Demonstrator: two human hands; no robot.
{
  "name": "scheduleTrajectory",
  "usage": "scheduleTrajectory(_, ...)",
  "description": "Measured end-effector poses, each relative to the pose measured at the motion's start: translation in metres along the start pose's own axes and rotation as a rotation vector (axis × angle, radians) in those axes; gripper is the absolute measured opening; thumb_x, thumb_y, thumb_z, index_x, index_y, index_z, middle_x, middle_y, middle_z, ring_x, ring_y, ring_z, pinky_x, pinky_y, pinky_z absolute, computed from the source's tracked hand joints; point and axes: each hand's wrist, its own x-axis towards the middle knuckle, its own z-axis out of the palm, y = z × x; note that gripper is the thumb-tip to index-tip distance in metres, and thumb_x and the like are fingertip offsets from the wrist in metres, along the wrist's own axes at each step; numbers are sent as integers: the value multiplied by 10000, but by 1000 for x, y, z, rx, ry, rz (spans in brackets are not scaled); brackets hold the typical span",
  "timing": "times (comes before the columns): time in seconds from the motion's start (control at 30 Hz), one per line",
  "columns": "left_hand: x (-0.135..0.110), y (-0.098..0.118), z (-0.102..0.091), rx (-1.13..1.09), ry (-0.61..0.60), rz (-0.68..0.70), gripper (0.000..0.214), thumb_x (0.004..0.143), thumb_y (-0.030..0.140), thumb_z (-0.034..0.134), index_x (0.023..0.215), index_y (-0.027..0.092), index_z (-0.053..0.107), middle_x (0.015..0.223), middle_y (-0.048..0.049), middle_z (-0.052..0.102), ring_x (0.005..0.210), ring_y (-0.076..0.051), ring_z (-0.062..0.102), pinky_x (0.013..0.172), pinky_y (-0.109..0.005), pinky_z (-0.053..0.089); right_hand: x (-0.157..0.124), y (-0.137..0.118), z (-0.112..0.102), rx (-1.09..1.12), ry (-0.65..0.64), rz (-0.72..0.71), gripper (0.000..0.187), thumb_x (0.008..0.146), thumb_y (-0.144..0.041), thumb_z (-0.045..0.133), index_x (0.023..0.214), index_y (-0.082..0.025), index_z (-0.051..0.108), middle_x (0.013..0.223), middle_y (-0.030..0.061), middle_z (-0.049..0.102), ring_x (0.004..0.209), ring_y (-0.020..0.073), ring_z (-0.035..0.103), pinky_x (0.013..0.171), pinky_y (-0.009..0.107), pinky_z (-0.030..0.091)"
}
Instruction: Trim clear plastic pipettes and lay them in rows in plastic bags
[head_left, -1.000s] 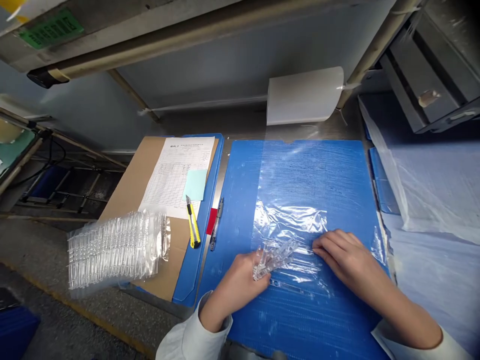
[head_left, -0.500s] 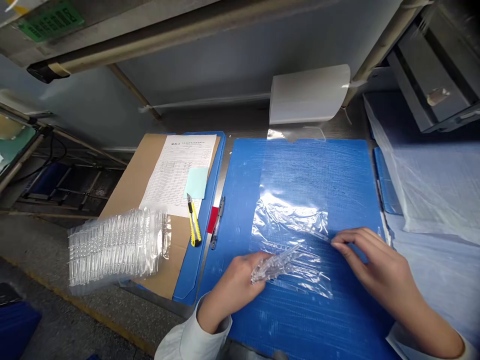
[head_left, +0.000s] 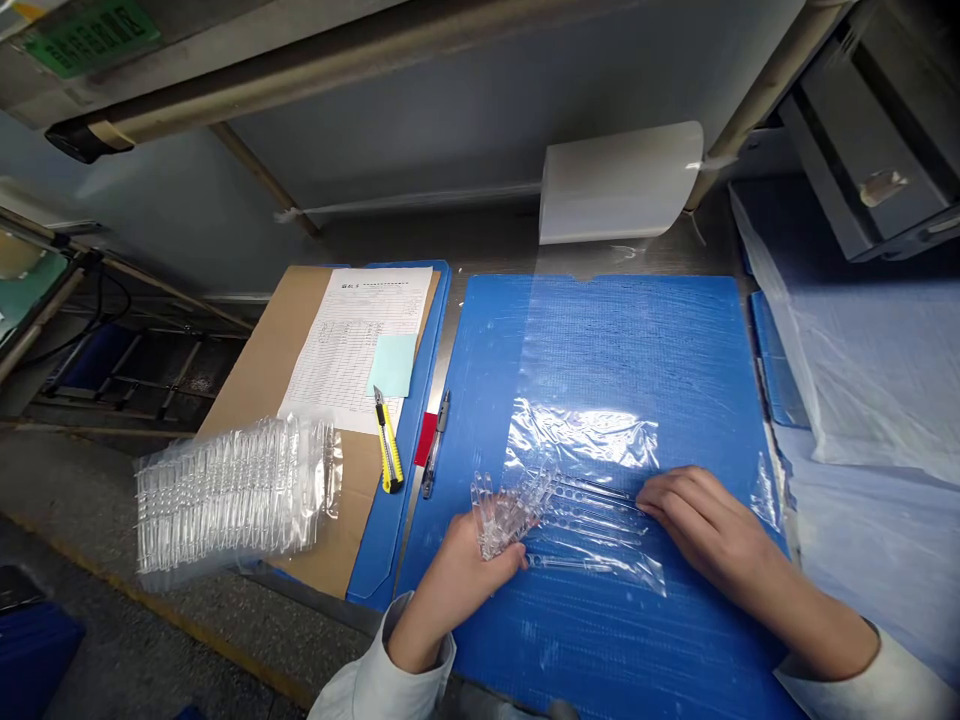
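Observation:
My left hand [head_left: 466, 580] is closed around a bunch of thin clear plastic sticks [head_left: 511, 512], their ends fanning out past the thumb. Under that bunch, several more clear sticks [head_left: 589, 512] lie side by side on a strip of transparent film [head_left: 585, 440]. My right hand [head_left: 705, 525] rests at the right edge of the film, its thumb and forefinger pinched on the end of one clear stick. The exact shape of the sticks is hard to make out through the glare.
The film comes off a roll [head_left: 622, 185] behind the blue mat [head_left: 675, 340]. Left of it lie a pen [head_left: 436, 445], a yellow utility knife [head_left: 388, 440], a printed sheet [head_left: 352, 340] and a filmed row of clear sticks [head_left: 232, 495] on cardboard [head_left: 255, 350]. Plastic-covered stacks [head_left: 870, 370] stand right.
My right hand has moved left and slightly down, bringing its stick beside the others on the film. My left hand has tilted the bunch, which now points up more, and shifted slightly left.

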Motion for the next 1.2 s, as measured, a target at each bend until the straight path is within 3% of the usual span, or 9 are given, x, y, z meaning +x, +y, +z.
scheduleTrajectory(0.17, 2, -1, 1, -31, -21, -12, 271, 778, 135, 497, 1017, 157, 622, 824, -45, 683, 717, -165, 626, 688, -265, 477, 0, 1, 3, -64, -33, 13, 127, 886, -165, 474, 961, -180, 576, 873, 64, 604, 839, 176, 523, 764, 345, 426)
scheduleTrajectory(0.37, -4, 6, -6, -93, -29, -47, 101, 780, 174, 519, 852, 164, 589, 752, -30, 642, 669, -160, 609, 590, -241, 466, 6, -9, 4, -221, -60, -29, 349, 871, -122, 442, 1190, -228, 535, 1048, 73, 643, 917, 245, 504, 733, 399, 377)
scheduleTrajectory(0.57, 3, 32, -13, 92, 97, 29, 83, 787, 209, 512, 815, 174, 582, 750, -38, 644, 700, -178, 608, 623, -260, 463, 16, -35, -5, 100, 78, 104, 327, 890, -249, 461, 1213, -213, 490, 1024, 87, 637, 945, 219, 552, 780, 375, 457)
scheduleTrajectory(0.73, 25, 42, -6, 121, 71, 88, 72, 779, 214, 523, 818, 182, 575, 716, -19, 643, 710, -183, 620, 667, -275, 470, 27, -43, -6, 220, 93, 49, 211, 885, -122, 453, 1044, -216, 555, 828, 43, 648, 749, 158, 596, 664, 287, 498)
scheduleTrajectory(0.87, 40, 46, -3, -109, 94, 2, 103, 755, 247, 577, 823, 177, 545, 687, -5, 609, 669, -183, 631, 610, -278, 484, 27, -35, -5, 190, 84, 120, 160, 886, -145, 455, 973, -215, 569, 792, 28, 641, 717, 148, 599, 646, 275, 503)
scheduleTrajectory(0.97, 46, 47, -4, -274, 132, -53, 188, 717, 271, 632, 839, 165, 537, 695, -7, 609, 703, -188, 639, 625, -283, 492, 26, -33, -7, 143, 182, 195, 114, 874, -162, 477, 882, -211, 579, 781, 32, 631, 732, 156, 598, 659, 283, 500)
scheduleTrajectory(1.07, 50, 46, -5, -365, 142, -93, 276, 694, 305, 665, 876, 155, 522, 666, -1, 604, 659, -184, 636, 537, -249, 454, 24, -32, -8, 89, 279, 206, 127, 857, -134, 493, 883, -215, 587, 789, 37, 628, 744, 166, 596, 677, 295, 496)
scheduleTrajectory(1.2, 54, 43, -2, -291, 241, 22, 215, 721, 289, 642, 854, 155, 539, 667, 7, 601, 585, -142, 590, 507, -233, 412, 25, -27, -10, 103, 227, 244, 99, 869, -195, 494, 885, -228, 586, 797, 37, 641, 741, 170, 620, 661, 292, 512)
